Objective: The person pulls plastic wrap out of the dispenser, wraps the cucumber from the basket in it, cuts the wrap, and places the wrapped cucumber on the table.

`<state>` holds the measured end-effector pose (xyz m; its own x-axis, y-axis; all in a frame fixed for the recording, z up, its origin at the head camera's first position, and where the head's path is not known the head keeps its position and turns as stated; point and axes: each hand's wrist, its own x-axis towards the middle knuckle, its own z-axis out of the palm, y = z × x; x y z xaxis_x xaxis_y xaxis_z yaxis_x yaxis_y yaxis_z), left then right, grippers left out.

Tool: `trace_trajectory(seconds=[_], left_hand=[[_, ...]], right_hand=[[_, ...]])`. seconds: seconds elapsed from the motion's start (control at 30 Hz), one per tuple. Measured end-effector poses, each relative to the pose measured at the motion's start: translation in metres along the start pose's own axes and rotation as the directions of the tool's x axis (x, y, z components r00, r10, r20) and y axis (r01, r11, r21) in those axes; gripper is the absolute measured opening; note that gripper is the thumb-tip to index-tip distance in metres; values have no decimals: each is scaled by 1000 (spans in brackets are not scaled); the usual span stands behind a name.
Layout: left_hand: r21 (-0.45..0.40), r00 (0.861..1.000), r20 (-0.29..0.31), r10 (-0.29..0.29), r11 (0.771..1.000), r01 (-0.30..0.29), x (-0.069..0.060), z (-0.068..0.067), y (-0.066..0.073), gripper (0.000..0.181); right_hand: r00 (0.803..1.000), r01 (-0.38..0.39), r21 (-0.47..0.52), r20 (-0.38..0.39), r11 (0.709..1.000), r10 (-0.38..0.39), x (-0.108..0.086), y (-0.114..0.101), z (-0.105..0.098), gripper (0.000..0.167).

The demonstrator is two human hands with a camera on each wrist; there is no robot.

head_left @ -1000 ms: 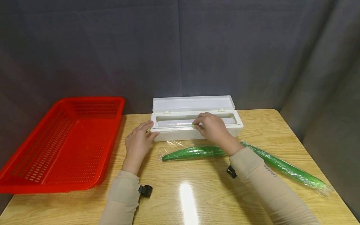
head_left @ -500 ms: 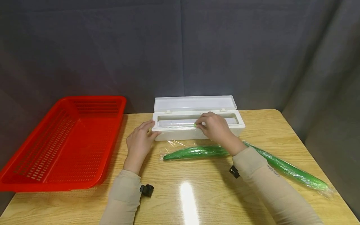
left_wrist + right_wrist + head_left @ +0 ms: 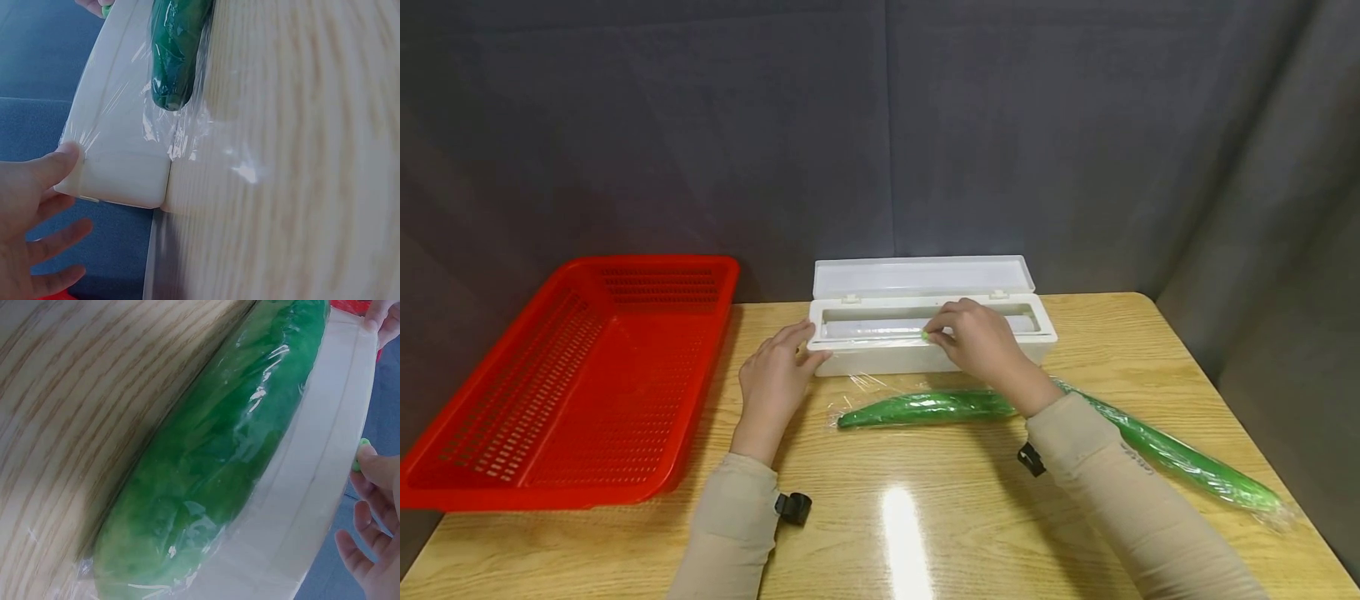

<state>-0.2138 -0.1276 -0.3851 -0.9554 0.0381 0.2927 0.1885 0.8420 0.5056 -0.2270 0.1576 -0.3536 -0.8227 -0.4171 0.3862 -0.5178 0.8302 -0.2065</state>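
Note:
A white cling film dispenser point(image 3: 880, 360) stands at the back of the table, its lid point(image 3: 925, 277) raised and a roll of film point(image 3: 872, 328) inside. My left hand point(image 3: 772, 379) holds the dispenser's left end; in the left wrist view the thumb point(image 3: 62, 164) presses its corner while other fingers stick out loosely. My right hand point(image 3: 977, 337) pinches a small green slider point(image 3: 361, 454) at the dispenser's front edge. Film stretches down the front to a green cucumber point(image 3: 925, 407) lying just before it. The cucumber's right end is hidden behind my right wrist in the head view.
A second film-wrapped cucumber point(image 3: 1187, 458) lies slanted on the right of the wooden table point(image 3: 850, 542). A big red plastic basket point(image 3: 670, 467) stands at the left. Grey cloth point(image 3: 737, 150) hangs behind the table and along its right side.
The head view has shifted a little, so everything sits slightly farther right. Both hands keep their holds; the green slider is at nearly the same place along the dispenser, at most slightly rightward.

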Motion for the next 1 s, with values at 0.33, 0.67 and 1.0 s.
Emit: trace_trajectory(seconds=[0.33,0.67,1.0], left_hand=[[-2,1000,1,-4,1000,4,-1,0,1,54],[-2,1000,0,1,1000,-1,-2,-1,2,54],[-2,1000,-8,8,1000,-8,-1,0,1,54]], right_hand=[[1000,2,1,14,1000,-2,-1,1,-1,11],[1000,0,2,17,1000,0,-3,1,-4,11],[1000,8,0,15,1000,-8,-3,3,-5,11]])
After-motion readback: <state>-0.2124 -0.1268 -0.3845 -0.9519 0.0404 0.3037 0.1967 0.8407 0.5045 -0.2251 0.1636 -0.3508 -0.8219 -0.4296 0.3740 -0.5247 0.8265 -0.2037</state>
